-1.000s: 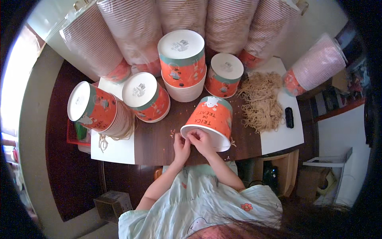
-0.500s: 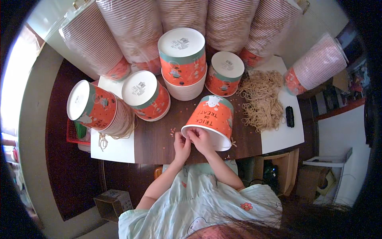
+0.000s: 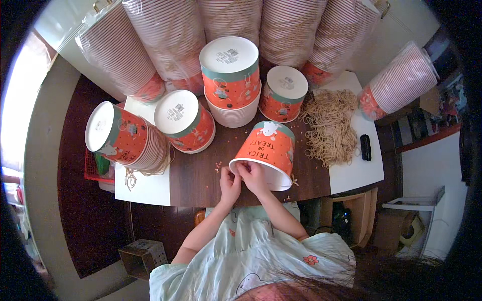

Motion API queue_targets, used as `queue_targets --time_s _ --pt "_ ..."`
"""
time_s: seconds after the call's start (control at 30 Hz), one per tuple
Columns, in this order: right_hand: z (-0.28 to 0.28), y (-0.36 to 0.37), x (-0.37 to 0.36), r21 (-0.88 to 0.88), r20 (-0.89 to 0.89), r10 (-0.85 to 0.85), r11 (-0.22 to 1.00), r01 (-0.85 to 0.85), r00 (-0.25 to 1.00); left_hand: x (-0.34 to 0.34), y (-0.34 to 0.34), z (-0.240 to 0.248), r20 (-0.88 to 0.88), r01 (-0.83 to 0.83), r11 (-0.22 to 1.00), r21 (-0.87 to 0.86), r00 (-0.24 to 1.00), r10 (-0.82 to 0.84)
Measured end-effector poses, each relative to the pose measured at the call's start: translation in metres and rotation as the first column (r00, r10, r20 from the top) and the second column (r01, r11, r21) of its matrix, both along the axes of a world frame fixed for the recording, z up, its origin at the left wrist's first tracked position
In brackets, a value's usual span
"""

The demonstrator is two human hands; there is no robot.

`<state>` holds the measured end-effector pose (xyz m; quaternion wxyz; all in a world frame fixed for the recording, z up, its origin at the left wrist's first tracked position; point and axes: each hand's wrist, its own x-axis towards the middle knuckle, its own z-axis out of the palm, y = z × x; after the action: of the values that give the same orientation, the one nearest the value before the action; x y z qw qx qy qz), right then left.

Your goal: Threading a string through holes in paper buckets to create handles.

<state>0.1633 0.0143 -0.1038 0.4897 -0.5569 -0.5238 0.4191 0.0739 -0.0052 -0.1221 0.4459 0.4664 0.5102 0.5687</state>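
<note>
Centre frame, we are pinching the near rim of the orange paper bucket (image 3: 266,153) with left hand (image 3: 230,181) and right hand (image 3: 253,176); it is lying tipped on the counter (image 3: 196,175), its long axis running toward the upper right.

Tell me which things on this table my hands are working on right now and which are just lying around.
In hand:
left hand and right hand at the rim of the tipped orange paper bucket

Lying about:
heap of tan strings
stacked buckets
wrapped cup stacks
small black object
</note>
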Motion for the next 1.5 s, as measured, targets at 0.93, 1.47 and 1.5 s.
queue_targets --time_s 0.93,1.47,1.5 --pt "0.018 -0.005 0.025 -0.013 -0.003 0.140 0.990 -0.140 0.990 -0.017 -0.008 0.056 -0.227 0.187 0.982 0.026 0.958 -0.176" --pt "0.105 -0.017 0.057 -0.132 -0.052 0.472 0.871 -0.474 0.880 -0.018 -0.028 0.102 -0.006 0.227 0.966 -0.121 0.973 -0.229" --pt "0.110 -0.017 0.060 -0.126 -0.014 0.522 0.845 -0.519 0.853 -0.021 -0.029 0.101 -0.007 0.225 0.967 -0.120 0.974 -0.227"
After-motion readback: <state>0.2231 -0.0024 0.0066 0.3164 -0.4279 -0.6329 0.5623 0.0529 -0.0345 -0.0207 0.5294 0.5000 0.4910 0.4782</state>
